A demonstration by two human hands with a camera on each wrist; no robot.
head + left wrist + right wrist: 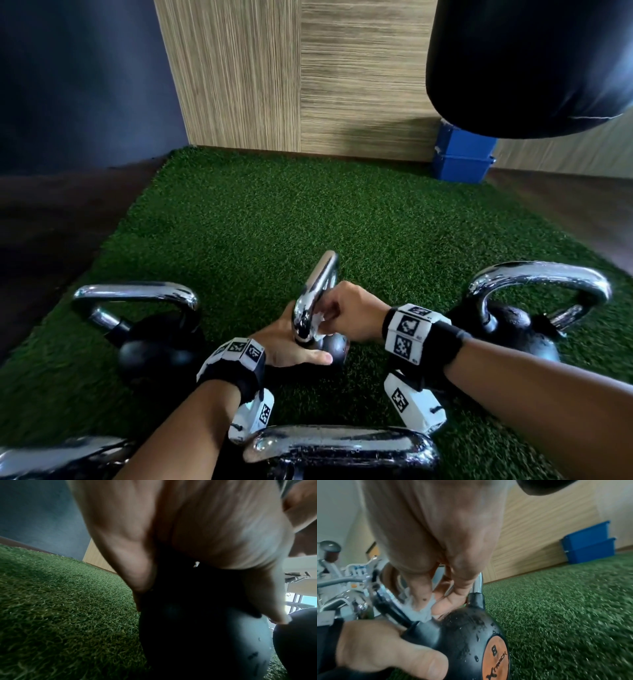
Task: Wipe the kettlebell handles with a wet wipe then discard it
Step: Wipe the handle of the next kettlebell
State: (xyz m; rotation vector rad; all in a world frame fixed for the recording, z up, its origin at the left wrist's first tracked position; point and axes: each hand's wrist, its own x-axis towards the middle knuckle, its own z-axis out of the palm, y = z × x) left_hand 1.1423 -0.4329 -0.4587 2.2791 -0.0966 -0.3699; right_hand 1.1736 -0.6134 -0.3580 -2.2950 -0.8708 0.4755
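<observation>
Handle (317, 294) rises away from both hands: right hand (346, 317) pinches wet wipe (421, 607) at its base, left hand (291, 346) steadies the kettlebell (464, 632).

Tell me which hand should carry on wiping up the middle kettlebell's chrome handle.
Right. The right hand already pinches the wet wipe against the base of the chrome handle, while the left hand grips the small kettlebell, bracing its black body.

Both hands (291, 346) (349, 313) curled, gripping
</observation>
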